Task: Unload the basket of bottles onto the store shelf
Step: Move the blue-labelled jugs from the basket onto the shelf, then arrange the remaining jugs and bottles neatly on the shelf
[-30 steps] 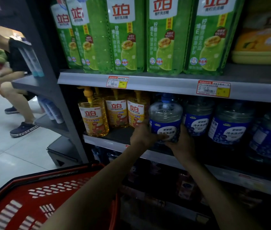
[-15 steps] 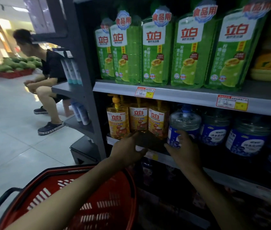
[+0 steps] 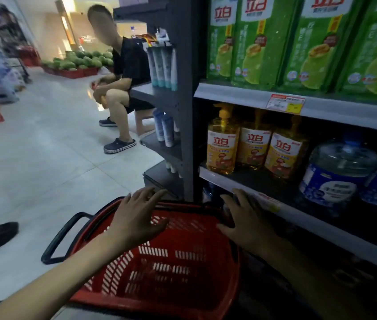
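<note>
Your left hand (image 3: 136, 218) and right hand (image 3: 248, 225) are above the red basket (image 3: 159, 306), fingers (image 3: 156, 195) spread, holding nothing; no bottle shows inside, blue-labelled bottles (image 3: 337, 174) stand on the shelf (image 3: 215, 179), so unloading looks done.

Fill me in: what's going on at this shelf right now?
A person stands at a store shelf with a red basket on the floor in front of them. The left hand and right hand are both open over the basket and hold nothing. No bottles show in the visible part of the basket. On the shelf stand yellow pump bottles and, to their right, blue-labelled jugs.
</note>
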Motion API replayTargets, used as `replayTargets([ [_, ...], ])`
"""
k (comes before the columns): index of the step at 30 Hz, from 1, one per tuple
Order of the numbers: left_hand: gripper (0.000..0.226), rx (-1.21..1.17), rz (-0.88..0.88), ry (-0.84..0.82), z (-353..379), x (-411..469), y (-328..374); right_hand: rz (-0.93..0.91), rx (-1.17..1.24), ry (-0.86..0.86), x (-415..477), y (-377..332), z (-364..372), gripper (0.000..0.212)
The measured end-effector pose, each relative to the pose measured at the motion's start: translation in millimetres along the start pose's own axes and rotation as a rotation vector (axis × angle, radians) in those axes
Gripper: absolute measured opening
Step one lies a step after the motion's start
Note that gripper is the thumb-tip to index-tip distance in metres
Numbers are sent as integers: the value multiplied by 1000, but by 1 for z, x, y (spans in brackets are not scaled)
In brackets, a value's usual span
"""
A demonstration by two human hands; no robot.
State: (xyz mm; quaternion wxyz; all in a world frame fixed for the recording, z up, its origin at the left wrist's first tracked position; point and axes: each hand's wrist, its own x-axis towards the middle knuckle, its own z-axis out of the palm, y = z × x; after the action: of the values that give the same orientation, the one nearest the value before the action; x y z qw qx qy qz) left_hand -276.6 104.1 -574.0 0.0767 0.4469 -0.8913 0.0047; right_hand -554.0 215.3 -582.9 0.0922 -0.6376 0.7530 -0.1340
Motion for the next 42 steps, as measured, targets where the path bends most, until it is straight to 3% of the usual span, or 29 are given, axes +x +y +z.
replayTargets([
  [5,95,42,-103,-64,42,-30,-54,-45,-120,-167,9,-14,32,90],
  [15,93,184,-381,-246,116,-92,-119,13,-283,-304,1,11,122,95],
  [20,87,293,-330,-286,131,-102,-142,6,-278,-223,-4,2,137,92],
  [25,85,317,-322,-307,124,-90,-173,51,-237,-150,-10,-27,146,64],
  [28,80,275,-453,-299,119,-91,-172,73,-177,-68,-13,-47,157,56],
  [31,78,107,-664,-301,123,-104,-130,100,-160,-32,-13,-62,166,53],
  [33,81,21,-703,-363,124,-112,-104,101,-161,-14,-12,-70,170,51],
  [37,84,10,-679,-235,119,-116,-109,75,-148,10,-4,-86,177,46],
  [42,67,-15,-661,-37,115,-111,-157,14,-133,-53,7,-112,183,55],
])
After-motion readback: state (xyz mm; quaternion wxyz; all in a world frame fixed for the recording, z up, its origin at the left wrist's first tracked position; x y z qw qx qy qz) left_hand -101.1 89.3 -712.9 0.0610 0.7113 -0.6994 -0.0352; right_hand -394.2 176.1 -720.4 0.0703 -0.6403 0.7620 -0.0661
